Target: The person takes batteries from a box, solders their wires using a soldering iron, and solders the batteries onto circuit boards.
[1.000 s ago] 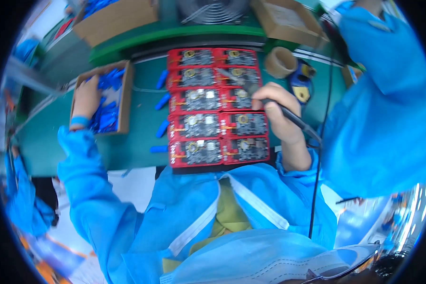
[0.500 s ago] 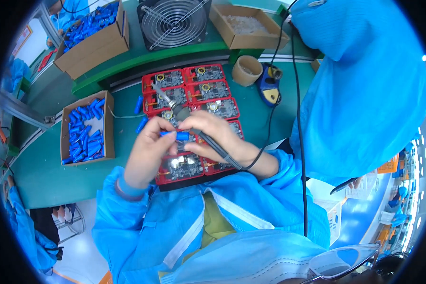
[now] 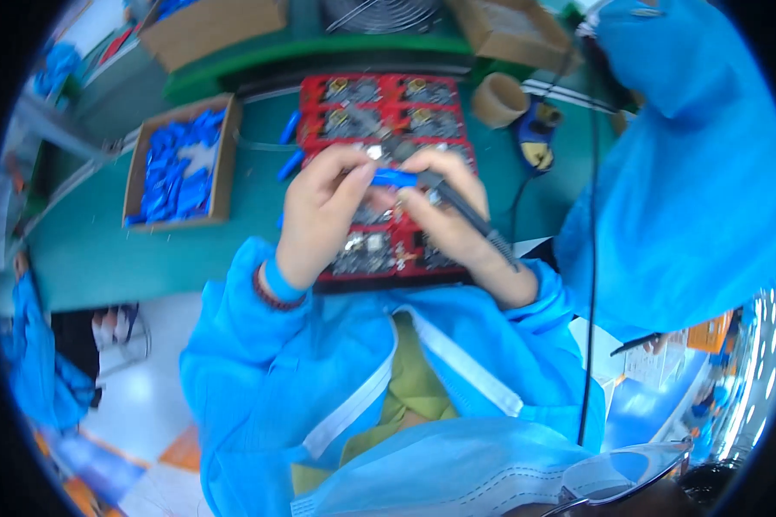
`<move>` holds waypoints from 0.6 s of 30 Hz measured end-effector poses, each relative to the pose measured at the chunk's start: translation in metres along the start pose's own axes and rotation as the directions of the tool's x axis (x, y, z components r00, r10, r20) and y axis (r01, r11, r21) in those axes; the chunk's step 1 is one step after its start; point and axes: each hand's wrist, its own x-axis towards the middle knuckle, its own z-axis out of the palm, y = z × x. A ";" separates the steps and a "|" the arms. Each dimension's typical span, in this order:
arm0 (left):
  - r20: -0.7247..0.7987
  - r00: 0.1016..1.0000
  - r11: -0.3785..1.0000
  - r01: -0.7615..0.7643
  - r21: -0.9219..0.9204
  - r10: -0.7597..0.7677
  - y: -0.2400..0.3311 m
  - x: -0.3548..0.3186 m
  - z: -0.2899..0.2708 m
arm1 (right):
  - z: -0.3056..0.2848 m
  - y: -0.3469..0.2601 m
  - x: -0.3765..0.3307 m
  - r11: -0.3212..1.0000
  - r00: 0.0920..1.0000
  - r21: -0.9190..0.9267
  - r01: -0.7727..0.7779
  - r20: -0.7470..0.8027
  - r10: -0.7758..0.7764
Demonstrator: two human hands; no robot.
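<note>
A red tray of circuit boards [image 3: 379,103] lies on the green table in front of me. My left hand [image 3: 319,211] and my right hand [image 3: 444,220] meet above the tray's near half. Between their fingertips sits a small blue part [image 3: 394,178], pinched by my left fingers and touched by my right. My right hand also grips a dark soldering iron [image 3: 466,211], whose cable runs back over my right wrist. The boards under my hands are mostly hidden.
A cardboard box of blue parts [image 3: 177,164] stands to the left. Loose blue parts [image 3: 289,146] lie beside the tray. A roll of tape [image 3: 498,99] and a soldering-iron stand [image 3: 536,138] sit at the right. Another person in a blue coat [image 3: 690,164] stands close on the right.
My left hand left the box of blue parts and came to the tray with a blue part. Both hands now meet over the boards, and my view has shifted nearer.
</note>
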 end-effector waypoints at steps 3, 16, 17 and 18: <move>-0.012 0.999 0.994 0.034 -0.104 -0.035 -0.009 0.005 -0.001 | 0.003 0.009 -0.001 0.983 0.994 0.152 -0.106 -0.005 0.108; -0.012 1.000 0.990 -0.003 0.138 0.005 -0.011 0.000 0.004 | 0.008 0.009 0.006 0.974 0.982 -0.133 0.185 -0.025 -0.190; 0.016 0.995 0.959 -0.098 0.268 0.097 -0.016 0.001 0.001 | 0.008 0.007 0.007 0.970 0.978 -0.141 0.200 -0.030 -0.206; 0.052 0.981 0.901 -0.191 0.389 0.186 -0.018 0.002 0.000 | 0.007 0.005 0.007 0.976 0.985 -0.140 0.165 -0.028 -0.171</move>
